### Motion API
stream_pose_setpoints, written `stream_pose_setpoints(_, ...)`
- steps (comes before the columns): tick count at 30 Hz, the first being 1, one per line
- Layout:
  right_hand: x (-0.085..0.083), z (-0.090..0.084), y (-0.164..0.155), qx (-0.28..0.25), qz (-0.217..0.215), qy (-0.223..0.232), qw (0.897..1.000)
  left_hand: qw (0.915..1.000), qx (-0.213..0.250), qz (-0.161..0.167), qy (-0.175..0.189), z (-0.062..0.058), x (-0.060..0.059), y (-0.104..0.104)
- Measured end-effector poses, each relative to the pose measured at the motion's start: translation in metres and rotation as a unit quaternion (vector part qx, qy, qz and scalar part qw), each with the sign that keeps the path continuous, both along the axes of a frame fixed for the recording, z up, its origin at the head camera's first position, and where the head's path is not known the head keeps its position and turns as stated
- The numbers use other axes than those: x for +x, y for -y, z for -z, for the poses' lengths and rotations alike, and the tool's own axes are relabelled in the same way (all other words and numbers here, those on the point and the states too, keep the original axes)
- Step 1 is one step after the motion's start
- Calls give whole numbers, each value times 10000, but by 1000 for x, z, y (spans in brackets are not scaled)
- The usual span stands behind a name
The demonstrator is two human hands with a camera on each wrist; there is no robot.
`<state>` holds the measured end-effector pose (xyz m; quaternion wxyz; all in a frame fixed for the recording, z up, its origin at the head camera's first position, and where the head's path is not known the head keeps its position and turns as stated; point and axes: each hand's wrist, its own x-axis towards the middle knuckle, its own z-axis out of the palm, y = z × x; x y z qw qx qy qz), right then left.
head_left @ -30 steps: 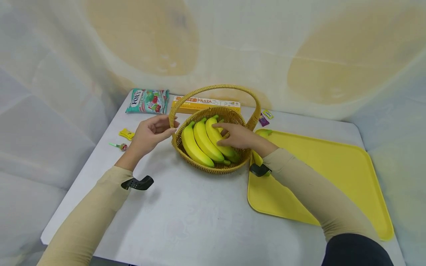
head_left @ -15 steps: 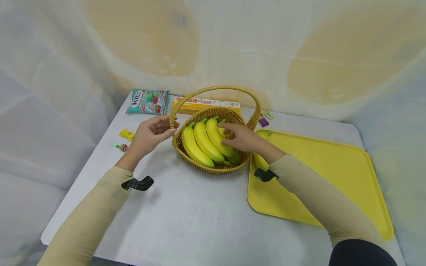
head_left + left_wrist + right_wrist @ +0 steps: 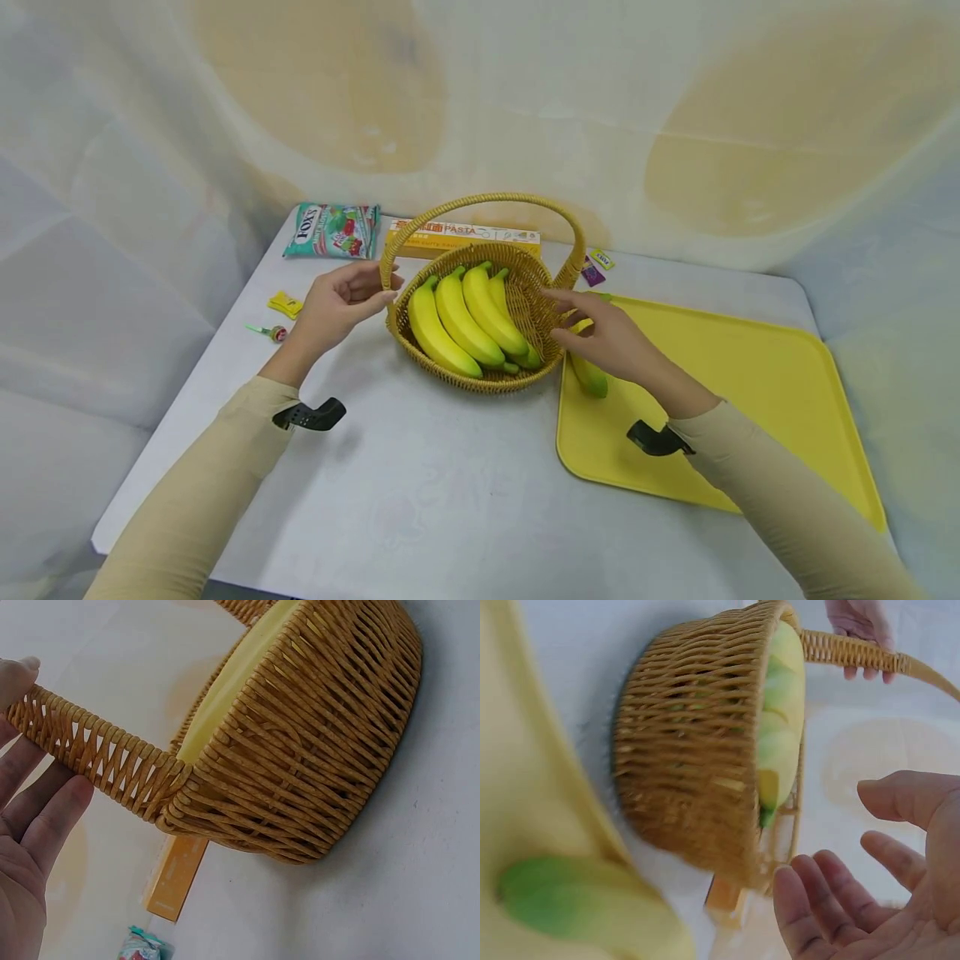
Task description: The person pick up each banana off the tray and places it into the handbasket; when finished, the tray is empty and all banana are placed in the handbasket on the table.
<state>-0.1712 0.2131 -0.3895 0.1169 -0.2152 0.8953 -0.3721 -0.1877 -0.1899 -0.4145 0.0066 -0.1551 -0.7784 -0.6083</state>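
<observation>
A woven basket [image 3: 480, 385] with a tall arched handle [image 3: 487, 198] stands mid-table and holds several yellow bananas [image 3: 441, 333] lying side by side. At the handle's left side, my left hand [image 3: 337, 298] pinches it between thumb and fingers; the left wrist view shows the thumb on one face and fingers on the other. My right hand [image 3: 611, 337] hovers by the basket's right rim, fingers relaxed and apart, holding nothing. Below it, one more banana [image 3: 592, 382] lies on the left edge of a yellow tray [image 3: 750, 400], partly hidden by the hand.
Behind the basket lies a pasta box [image 3: 465, 240], with a green candy bag [image 3: 333, 231] to its left. A yellow wrapped candy [image 3: 285, 304] and a lollipop [image 3: 276, 332] are at the left. Small purple [image 3: 592, 272] and yellow candies [image 3: 602, 258] lie back right.
My right hand has moved right and toward me, from over the bananas to beyond the basket's right rim, uncovering the rightmost bananas. The left hand stays on the handle.
</observation>
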Motion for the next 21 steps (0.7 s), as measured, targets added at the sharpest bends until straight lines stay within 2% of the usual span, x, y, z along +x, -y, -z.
stream_pose_setpoints(4, 8, 9, -21, -62, 324, -39, 9994, 10000, -1, 0, 3, 1, 0, 0)
stream_pose_setpoints(9, 10, 27, -38, 55, 761, 47, 9971, 10000, -13, -33, 23, 0, 0, 1)
stream_pose_setpoints(16, 8, 61, -43, 719, 1073, 256, 9913, 10000, -7, -40, 19, 0, 1, 0)
stream_pose_setpoints(21, 8, 70, -41, 1231, 1092, 116, 9863, 10000, -6, -58, 49, 0, 0, -1)
